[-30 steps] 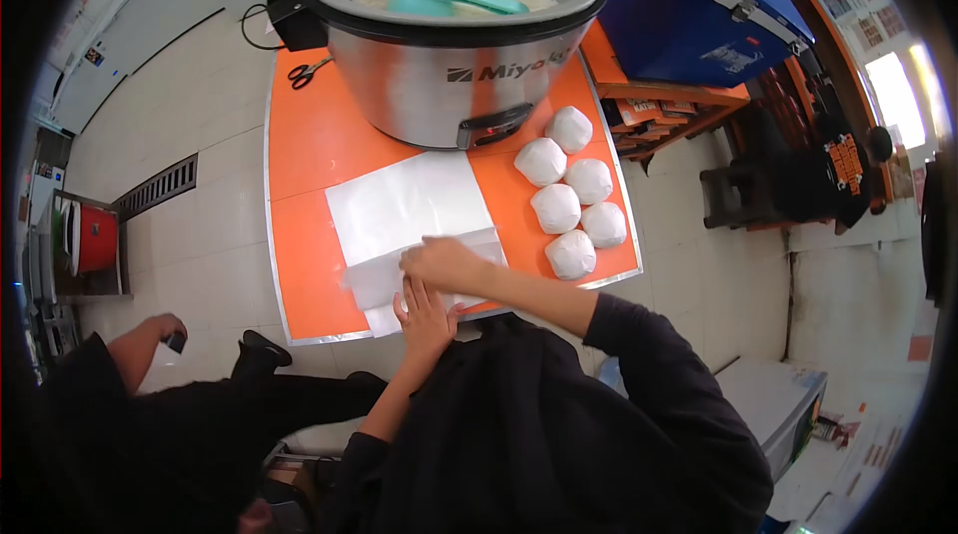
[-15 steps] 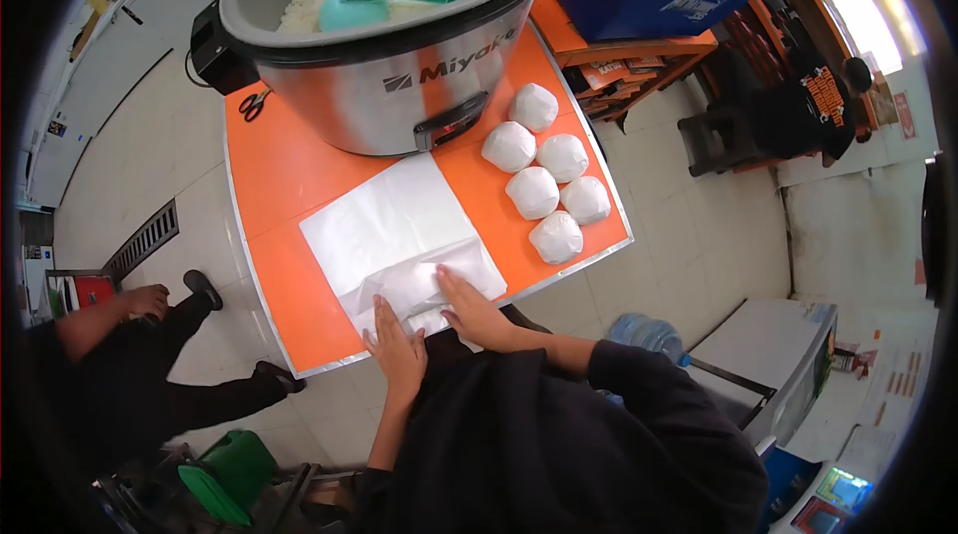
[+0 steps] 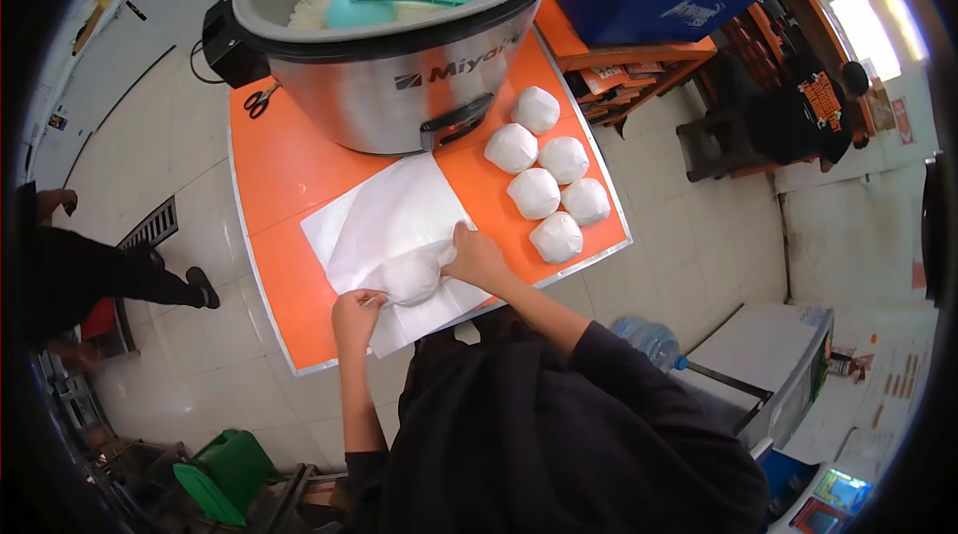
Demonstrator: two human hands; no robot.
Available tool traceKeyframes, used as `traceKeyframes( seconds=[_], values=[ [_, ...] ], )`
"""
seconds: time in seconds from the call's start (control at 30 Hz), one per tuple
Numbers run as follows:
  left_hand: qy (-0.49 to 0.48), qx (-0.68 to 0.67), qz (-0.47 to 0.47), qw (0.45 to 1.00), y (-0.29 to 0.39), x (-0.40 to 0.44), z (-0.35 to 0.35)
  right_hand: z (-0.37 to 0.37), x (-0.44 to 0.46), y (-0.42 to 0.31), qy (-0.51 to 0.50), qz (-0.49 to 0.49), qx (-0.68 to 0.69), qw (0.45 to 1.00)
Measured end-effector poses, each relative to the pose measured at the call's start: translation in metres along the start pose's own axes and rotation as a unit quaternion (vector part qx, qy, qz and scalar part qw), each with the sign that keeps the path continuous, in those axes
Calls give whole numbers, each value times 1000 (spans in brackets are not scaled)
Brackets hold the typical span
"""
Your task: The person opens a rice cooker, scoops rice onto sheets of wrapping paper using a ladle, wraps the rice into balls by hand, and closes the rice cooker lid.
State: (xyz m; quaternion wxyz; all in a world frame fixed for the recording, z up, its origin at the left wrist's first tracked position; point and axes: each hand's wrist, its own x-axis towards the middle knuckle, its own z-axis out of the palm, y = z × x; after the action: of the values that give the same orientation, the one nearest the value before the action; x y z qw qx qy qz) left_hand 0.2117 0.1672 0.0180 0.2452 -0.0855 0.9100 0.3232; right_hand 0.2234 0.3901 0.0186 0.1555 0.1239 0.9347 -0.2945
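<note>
the left hand [image 3: 356, 319] pinches one side of a bulging paper package [image 3: 412, 277], lying on white sheets [image 3: 392, 333] near the bench [image 3: 274, 225]'s front edge; the right hand [image 3: 476, 257] grips the other side; farther right sit six white bundles [image 3: 534, 193].

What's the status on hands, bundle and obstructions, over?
Left hand pinching one end of paper bundle, right hand at the other. Bundle on white sheet. Six wrapped parcels off right, nothing seen in the way.
</note>
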Motion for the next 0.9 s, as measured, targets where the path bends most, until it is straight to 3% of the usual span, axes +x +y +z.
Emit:
traceKeyframes(
  seconds=[0.03,0.1,0.13,0.23,0.27,0.33,0.43,0.53,0.63,0.67,0.73,0.8,0.83,0.87,0.9],
  values=[
    [6,59,-5,998,6,3,-4,-2,4,-9,17,21,-41,999],
    [147,218,104,959,32,-3,-8,5,12,-21,171,-148,-156,962],
    [215,292,155,919,44,0,-11,7,18,-24,248,-230,-211,917],
    [1,226,457,860,41,42,-20,17,56,-23,-34,-309,-220,925],
    [-33,205,435,876,36,43,-22,4,60,-26,-129,-305,-271,904],
    [-102,161,395,899,33,46,-23,19,39,-10,-28,-307,-188,932],
    [54,127,249,959,20,1,8,19,-13,-10,63,-229,-115,964],
    [124,-4,102,987,0,-20,54,51,-23,10,204,-239,65,947],
    [208,-68,274,937,-17,-19,80,60,-26,17,134,-213,111,961],
    [178,54,307,933,-20,-27,74,58,-35,10,148,-212,65,964],
    [148,32,289,945,-16,-33,68,54,-49,-6,178,-209,-24,961],
    [126,10,288,949,-22,-29,72,70,-39,-5,103,-188,281,935],
    [123,-57,278,951,-13,-31,70,76,-31,-7,61,-172,423,887],
    [120,-123,268,948,7,-35,67,65,-25,-23,82,-113,537,832],
    [112,-188,256,941,23,-39,66,52,-22,-34,71,-72,572,814]
  ],
)
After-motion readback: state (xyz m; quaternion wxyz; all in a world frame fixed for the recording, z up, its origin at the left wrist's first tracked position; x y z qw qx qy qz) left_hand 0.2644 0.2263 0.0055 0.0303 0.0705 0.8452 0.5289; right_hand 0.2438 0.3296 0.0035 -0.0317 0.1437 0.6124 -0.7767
